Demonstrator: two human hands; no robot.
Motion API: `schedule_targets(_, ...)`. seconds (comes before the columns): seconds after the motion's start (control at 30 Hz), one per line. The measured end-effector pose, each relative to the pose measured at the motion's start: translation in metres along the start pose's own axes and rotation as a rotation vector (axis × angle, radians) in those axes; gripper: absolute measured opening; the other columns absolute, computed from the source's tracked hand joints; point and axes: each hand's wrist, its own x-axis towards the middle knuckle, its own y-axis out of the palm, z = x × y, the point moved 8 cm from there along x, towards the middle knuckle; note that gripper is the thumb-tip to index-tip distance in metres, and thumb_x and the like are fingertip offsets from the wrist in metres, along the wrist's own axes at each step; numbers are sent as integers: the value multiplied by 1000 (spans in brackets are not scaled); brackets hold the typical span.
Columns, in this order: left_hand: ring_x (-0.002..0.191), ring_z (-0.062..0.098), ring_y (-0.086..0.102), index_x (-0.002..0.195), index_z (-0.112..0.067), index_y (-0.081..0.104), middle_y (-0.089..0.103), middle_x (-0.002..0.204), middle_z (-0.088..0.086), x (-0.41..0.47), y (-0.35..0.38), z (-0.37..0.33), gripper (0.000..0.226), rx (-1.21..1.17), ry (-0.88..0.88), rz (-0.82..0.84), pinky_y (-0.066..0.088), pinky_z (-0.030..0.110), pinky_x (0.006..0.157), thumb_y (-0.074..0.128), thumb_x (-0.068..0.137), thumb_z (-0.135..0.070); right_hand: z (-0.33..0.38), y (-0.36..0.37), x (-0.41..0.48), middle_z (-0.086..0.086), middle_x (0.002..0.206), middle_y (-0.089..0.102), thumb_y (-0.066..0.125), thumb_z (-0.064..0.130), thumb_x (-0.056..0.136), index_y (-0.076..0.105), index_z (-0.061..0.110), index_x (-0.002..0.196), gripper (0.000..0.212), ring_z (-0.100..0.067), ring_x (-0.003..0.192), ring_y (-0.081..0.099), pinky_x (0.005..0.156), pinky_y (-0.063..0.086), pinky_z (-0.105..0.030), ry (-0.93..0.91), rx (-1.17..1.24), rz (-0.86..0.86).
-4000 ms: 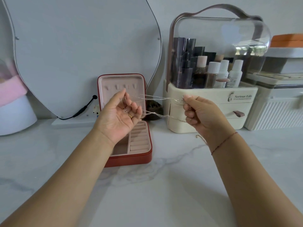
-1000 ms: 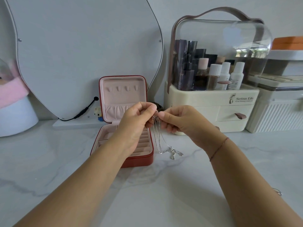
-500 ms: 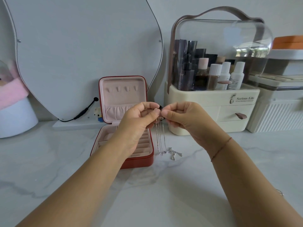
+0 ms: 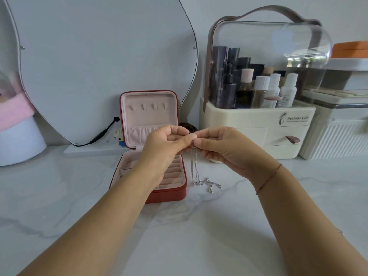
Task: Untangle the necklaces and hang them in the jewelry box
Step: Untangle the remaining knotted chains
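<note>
Thin silver necklace chains [image 4: 195, 168] hang straight down from where my two hands meet, and their pendant ends [image 4: 209, 184] lie on the marble top. My left hand [image 4: 165, 148] and my right hand [image 4: 221, 146] both pinch the top of the chains, fingertips touching. Just left of the chains stands the red jewelry box [image 4: 169, 193], open, with a pink lining. Its upright lid [image 4: 148, 116] shows a row of small hooks with nothing on them and a gathered pocket. My left forearm covers part of the box's ring rolls.
A curved mirror [image 4: 99, 62] leans at the back left, with a black cable [image 4: 103, 133] at its foot. A cream cosmetics organizer [image 4: 258, 124] with a clear dome stands at the back right, and a white ribbed box [image 4: 336, 136] beside it. White marble countertop [image 4: 199, 236] spreads in front.
Four seconds ago my hands held the chains stretched apart in front of the lid. They have since come together, the chains hang down, and the pendants rest on the counter.
</note>
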Motion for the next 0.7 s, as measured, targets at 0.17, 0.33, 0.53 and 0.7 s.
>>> schedule_targets(0.17,61,3,63,86,-12,65,69,63,-5,-3,6,-9,2,-2,82,40,49,13,61,63,88,-11,-4,0,1,-12,84,62,68,10,85,69,0,102,19,-4,57,53,60,47,-16,14,25,-19)
schedule_targets(0.33,69,10,66,91,-10,66,72,71,1,-4,7,-9,6,-22,80,49,54,18,69,60,91,-11,-6,-8,3,-2,66,58,64,6,88,67,4,90,4,-7,56,50,65,40,-24,34,87,-92)
schedule_targets(0.53,73,5,64,90,-16,70,71,76,-3,-5,17,9,11,16,-79,132,48,22,73,71,80,-20,2,-13,2,-3,65,59,65,8,88,66,8,84,4,-6,53,50,60,39,-20,-49,95,-144)
schedule_targets(0.7,66,3,62,90,-15,70,71,71,-6,-5,18,9,15,50,-57,125,48,16,64,73,76,-18,11,-19,-1,2,55,62,71,8,83,69,1,84,8,-2,47,51,49,41,-12,-151,-9,-242)
